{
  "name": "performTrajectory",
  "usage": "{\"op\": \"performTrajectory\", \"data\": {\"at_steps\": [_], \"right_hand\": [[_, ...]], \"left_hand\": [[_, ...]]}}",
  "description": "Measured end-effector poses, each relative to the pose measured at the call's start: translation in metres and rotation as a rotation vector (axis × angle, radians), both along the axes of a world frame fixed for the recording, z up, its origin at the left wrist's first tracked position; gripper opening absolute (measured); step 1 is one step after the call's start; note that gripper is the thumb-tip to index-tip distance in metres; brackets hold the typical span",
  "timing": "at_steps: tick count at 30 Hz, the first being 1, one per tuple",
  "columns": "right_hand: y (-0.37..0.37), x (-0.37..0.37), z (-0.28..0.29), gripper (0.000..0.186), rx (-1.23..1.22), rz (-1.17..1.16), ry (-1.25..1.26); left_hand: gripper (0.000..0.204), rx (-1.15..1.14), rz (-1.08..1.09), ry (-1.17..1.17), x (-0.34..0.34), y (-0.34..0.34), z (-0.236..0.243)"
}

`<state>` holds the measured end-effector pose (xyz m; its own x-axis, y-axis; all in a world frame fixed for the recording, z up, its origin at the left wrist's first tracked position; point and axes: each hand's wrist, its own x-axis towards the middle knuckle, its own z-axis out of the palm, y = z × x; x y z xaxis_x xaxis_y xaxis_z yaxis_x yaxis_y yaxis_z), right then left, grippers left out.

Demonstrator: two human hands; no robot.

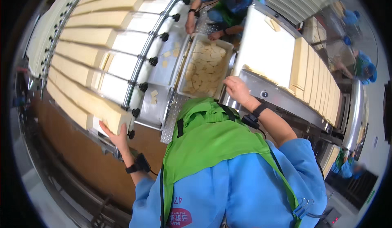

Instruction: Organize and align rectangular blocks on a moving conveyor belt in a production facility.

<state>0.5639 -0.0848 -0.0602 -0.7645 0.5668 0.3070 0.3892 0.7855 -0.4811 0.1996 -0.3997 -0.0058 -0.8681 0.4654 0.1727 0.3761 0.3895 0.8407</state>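
Observation:
My left hand (116, 137) is at the near end of a long pale-yellow block (104, 107) that looks like stacked thin sheets. Its fingers are stretched and the thumb stands apart, touching the block's end. At the near right corner of a white tub (183, 79), my right hand (239, 91) has its fingers curled in, beside the steel edge of the right table. Whatever its fingertips may hold is hidden. Pale, flat cut pieces (204, 65) fill the tub.
More pale blocks lie between metal rods with black knobs (153, 61) on the left table. On the right, a white-topped table (265, 44) carries further blocks. A co-worker's hands (216, 35) are at the tub's far end. Scraps (165, 60) lie on a steel tray.

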Motion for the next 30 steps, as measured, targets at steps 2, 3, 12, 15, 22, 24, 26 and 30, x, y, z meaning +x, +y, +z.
{"op": "performTrajectory", "data": {"at_steps": [2, 3, 12, 15, 22, 24, 26, 30], "right_hand": [[0.001, 0.004, 0.002, 0.021, 0.028, -0.027, 0.004], [0.002, 0.006, 0.004, 0.021, 0.006, -0.013, -0.017], [0.002, 0.011, 0.001, 0.020, -0.055, 0.036, 0.029], [0.001, 0.013, 0.003, 0.021, -0.066, 0.012, 0.025], [0.003, 0.011, 0.008, 0.017, -0.030, 0.019, 0.070], [0.002, 0.009, 0.011, 0.016, -0.029, 0.024, 0.070], [0.001, 0.009, 0.011, 0.016, -0.030, 0.029, 0.066], [0.001, 0.009, 0.007, 0.018, -0.038, 0.015, 0.050]], "left_hand": [[0.091, -0.064, 0.008, 0.083, -0.002, 0.001, -0.002], [0.091, -0.057, -0.021, 0.084, -0.002, 0.002, -0.002], [0.087, 0.030, 0.024, -0.059, 0.000, -0.001, -0.002], [0.086, 0.031, 0.017, -0.082, 0.002, 0.003, 0.000], [0.085, 0.032, 0.024, -0.066, -0.002, 0.000, -0.004], [0.086, 0.022, 0.031, -0.045, -0.003, -0.002, -0.005], [0.086, 0.023, 0.045, -0.049, -0.003, -0.001, -0.005], [0.086, 0.052, 0.048, -0.062, 0.000, 0.002, -0.003]]}}
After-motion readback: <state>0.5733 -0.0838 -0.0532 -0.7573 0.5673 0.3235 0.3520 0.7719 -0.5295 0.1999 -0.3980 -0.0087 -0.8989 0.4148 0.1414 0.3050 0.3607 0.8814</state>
